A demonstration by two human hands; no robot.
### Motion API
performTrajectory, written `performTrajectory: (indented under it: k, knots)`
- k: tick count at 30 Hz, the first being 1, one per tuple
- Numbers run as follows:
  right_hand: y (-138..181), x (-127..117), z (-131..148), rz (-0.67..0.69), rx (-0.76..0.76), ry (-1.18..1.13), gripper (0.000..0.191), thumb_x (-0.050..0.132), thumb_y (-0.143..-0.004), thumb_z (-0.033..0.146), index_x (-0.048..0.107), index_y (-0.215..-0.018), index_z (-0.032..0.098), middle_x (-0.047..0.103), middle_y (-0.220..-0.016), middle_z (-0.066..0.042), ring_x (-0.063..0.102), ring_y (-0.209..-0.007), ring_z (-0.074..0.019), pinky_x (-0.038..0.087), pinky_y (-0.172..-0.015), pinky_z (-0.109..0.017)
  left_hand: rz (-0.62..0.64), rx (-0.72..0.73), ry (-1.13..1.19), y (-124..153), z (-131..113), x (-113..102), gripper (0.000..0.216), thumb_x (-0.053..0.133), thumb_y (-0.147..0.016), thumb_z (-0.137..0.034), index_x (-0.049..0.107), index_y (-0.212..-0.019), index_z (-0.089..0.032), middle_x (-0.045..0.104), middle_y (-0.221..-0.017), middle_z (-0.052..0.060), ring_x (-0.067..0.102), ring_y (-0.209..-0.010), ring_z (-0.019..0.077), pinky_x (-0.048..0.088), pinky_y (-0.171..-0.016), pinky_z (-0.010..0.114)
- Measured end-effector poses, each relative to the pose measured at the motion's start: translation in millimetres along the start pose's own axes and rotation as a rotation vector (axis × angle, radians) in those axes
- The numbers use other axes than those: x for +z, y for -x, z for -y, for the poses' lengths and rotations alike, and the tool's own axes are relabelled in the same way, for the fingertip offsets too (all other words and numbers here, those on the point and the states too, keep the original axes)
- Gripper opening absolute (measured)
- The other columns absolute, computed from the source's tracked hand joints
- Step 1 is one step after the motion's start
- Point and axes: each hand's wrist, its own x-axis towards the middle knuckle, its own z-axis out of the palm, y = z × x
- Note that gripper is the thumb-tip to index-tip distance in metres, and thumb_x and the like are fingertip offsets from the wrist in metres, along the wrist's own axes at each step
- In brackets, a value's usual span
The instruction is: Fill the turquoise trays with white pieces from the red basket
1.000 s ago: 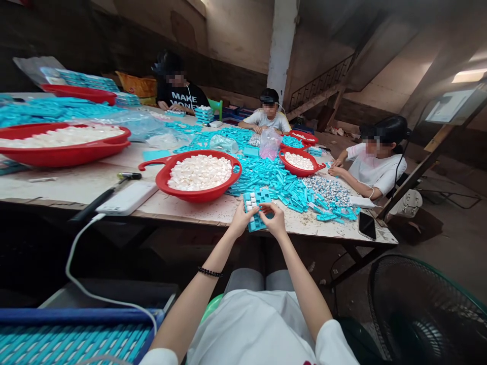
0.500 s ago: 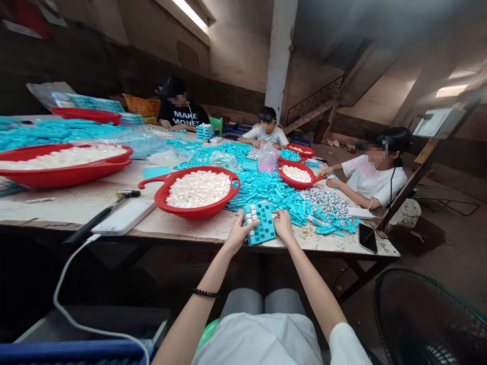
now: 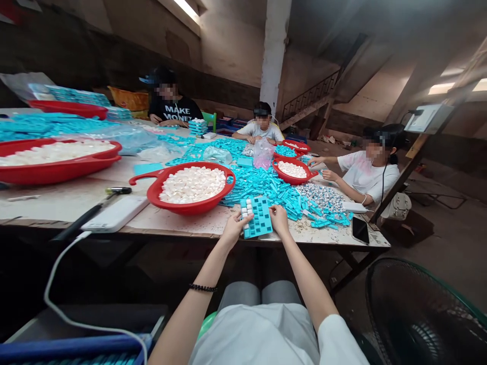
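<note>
A turquoise grid tray [image 3: 259, 219] with square openings is tilted above the near table edge. White keycap-like blocks [image 3: 249, 205] fill part of its left side. My left hand [image 3: 233, 229] grips the tray's left edge, thumb lying across the front. At the tray's right edge, my right hand [image 3: 279, 221] has its fingers bent together; whatever is between them is hidden. Just beyond the left hand stands a red basin [image 3: 190, 207] heaped with white pieces [image 3: 194, 185]. Behind the tray spreads a pile of turquoise strips [image 3: 262, 185].
Another red basin [image 3: 61, 172] of white pieces stands at left. A white power bank [image 3: 114, 214] with a cable and a black-handled tool [image 3: 79, 220] lie near the edge. A phone [image 3: 359, 230] rests at right. Co-workers sit around the table; a fan [image 3: 422, 314] stands lower right.
The view has shifted slightly, moving the scene left and up in the picture. Both hands stay at the tray, and my right hand's fingers now sit closer against its right edge.
</note>
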Motion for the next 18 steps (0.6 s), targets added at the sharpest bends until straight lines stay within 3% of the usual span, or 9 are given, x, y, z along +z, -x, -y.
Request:
performTrajectory:
  k: [7,13,15,18]
  knots:
    - [-2.5,-3.9,6.2,-0.017,0.019,0.036,0.022,0.049,-0.088,0.015,0.071,-0.091,0.02,0.07,-0.088,-0.005,0.063,-0.082,-0.0205,0.048,-0.082,-0.031,0.0,0.071,-0.043,1.4,-2.2,6.9,0.075,0.094,-0.05,-0.043,0.07,-0.115,-0.015,0.079,-0.1,0.01,0.074,-0.098,0.0327,0.061,-0.086,0.046]
    - [-5.3,-4.0,14.2,-0.044,-0.002,0.101,0.026,0.047,-0.09,0.014,0.071,-0.098,0.02,0.072,-0.097,-0.006,0.064,-0.081,-0.0196,0.05,-0.082,-0.03,0.0,0.113,-0.134,0.9,-2.3,5.0,0.069,0.09,-0.057,-0.047,0.069,-0.117,-0.02,0.077,-0.11,0.011,0.071,-0.106,0.0326,0.059,-0.086,0.04]
    - [-19.6,-14.2,10.4,-0.036,-0.009,0.151,0.026,0.049,-0.089,0.015,0.072,-0.099,0.021,0.072,-0.099,-0.006,0.065,-0.084,-0.0192,0.049,-0.083,-0.029,0.004,0.094,-0.116,-0.1,-1.3,2.0,0.068,0.089,-0.06,-0.047,0.066,-0.119,-0.021,0.076,-0.112,0.01,0.071,-0.106,0.0318,0.06,-0.084,0.039]
    - [-51.3,-51.2,-8.4,-0.036,0.031,0.268,0.028,0.05,-0.09,0.015,0.072,-0.107,0.021,0.072,-0.105,-0.007,0.065,-0.095,-0.0203,0.048,-0.089,-0.029,0.009,0.075,-0.067,-2.3,0.9,-2.0,0.066,0.086,-0.064,-0.047,0.063,-0.122,-0.024,0.075,-0.117,0.009,0.071,-0.105,0.0299,0.06,-0.082,0.037]
